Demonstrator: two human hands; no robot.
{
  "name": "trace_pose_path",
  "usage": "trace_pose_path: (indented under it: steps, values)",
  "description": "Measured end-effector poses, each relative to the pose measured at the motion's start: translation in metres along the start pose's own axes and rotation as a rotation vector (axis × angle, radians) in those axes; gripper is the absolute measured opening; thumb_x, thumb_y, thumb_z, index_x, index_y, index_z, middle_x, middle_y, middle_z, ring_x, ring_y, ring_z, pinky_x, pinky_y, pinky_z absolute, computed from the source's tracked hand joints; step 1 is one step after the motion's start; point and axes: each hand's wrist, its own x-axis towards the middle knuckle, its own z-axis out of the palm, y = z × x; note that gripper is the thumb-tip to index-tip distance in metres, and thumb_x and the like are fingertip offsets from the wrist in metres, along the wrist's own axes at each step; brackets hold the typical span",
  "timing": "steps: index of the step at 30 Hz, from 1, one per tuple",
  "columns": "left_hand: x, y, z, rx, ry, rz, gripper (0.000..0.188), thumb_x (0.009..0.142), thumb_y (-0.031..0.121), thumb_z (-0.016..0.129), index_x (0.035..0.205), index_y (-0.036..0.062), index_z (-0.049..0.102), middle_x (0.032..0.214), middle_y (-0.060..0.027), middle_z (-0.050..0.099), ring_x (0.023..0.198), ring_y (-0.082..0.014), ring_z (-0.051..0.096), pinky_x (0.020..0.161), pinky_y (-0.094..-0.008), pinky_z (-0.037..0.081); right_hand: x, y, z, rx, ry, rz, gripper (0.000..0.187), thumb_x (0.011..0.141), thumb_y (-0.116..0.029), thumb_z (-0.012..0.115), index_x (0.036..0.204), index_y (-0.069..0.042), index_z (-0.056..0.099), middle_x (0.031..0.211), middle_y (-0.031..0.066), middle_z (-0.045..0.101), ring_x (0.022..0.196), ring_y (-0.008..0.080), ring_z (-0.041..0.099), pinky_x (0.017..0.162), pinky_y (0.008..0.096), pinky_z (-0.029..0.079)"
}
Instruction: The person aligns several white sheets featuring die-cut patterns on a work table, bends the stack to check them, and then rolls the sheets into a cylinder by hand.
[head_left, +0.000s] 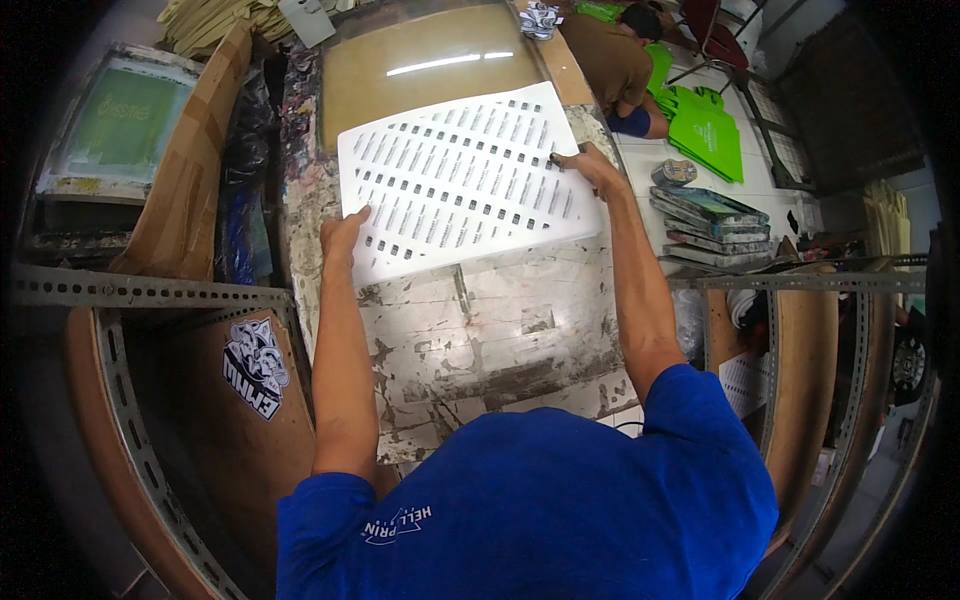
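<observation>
A large stack of white printed sheets (460, 185), covered in rows of small black marks, lies at a slant over the worktable. My left hand (343, 238) grips its near left edge, thumb on top. At the right edge, my right hand (594, 172) holds the sheets with its thumb over the print and the other fingers underneath, mostly hidden. Beyond the stack, a framed yellowish screen (430, 60) with a bright reflection is partly covered by the sheets.
The worn, stained worktable (490, 330) extends toward me. A cardboard panel (195, 150) and a green screen frame (130, 115) stand left. At right are stacked frames (710, 225), a tin can (674, 173), green bags (705, 135) and a crouching person (605, 60). Metal shelving (150, 292) flanks me.
</observation>
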Motion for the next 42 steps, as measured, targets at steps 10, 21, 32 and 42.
trace_pose_path:
  steps: [10, 21, 32, 42]
  values:
    - [-0.001, -0.008, 0.005, 0.157, 0.084, 0.069, 0.049, 0.063, 0.016, 0.087, 0.098, -0.0110, 0.066, 0.095, -0.0226, 0.071, 0.081, -0.0284, 0.070, 0.076, -0.0356, 0.053, -0.035, -0.012, 0.012, -0.263, 0.166, 0.009, 0.074, 0.065, -0.043, 0.084, 0.110, 0.013, 0.064, 0.108, 0.0299, 0.067, 0.095, 0.0352, 0.069, 0.081, 0.0398, 0.054]
    - [-0.032, 0.020, 0.014, 0.382, 0.172, 0.050, 0.045, 0.061, 0.017, 0.088, 0.095, -0.0054, 0.069, 0.093, -0.0191, 0.073, 0.081, -0.0276, 0.071, 0.076, -0.0362, 0.054, -0.031, -0.006, 0.012, 0.012, 0.163, 0.019, 0.075, 0.070, -0.038, 0.083, 0.119, 0.012, 0.055, 0.105, 0.0273, 0.066, 0.086, 0.0316, 0.069, 0.072, 0.0427, 0.056]
    - [-0.022, 0.004, 0.010, 0.390, 0.243, 0.081, 0.055, 0.060, 0.021, 0.089, 0.100, -0.0077, 0.066, 0.095, -0.0211, 0.072, 0.084, -0.0298, 0.071, 0.080, -0.0369, 0.054, -0.013, 0.010, -0.006, 0.171, -0.032, 0.054, 0.071, 0.077, -0.037, 0.078, 0.123, 0.012, 0.053, 0.110, 0.0250, 0.065, 0.092, 0.0338, 0.068, 0.075, 0.0403, 0.055]
    - [-0.128, 0.013, 0.061, 0.184, 0.667, 0.834, 0.054, 0.074, 0.019, 0.082, 0.114, -0.0049, 0.053, 0.113, -0.0213, 0.054, 0.097, -0.0366, 0.055, 0.080, -0.0468, 0.045, 0.011, 0.040, -0.019, 0.143, -0.194, -0.002, 0.036, 0.086, -0.013, 0.068, 0.110, 0.012, 0.061, 0.093, 0.0175, 0.069, 0.077, 0.0221, 0.069, 0.066, 0.0332, 0.056]
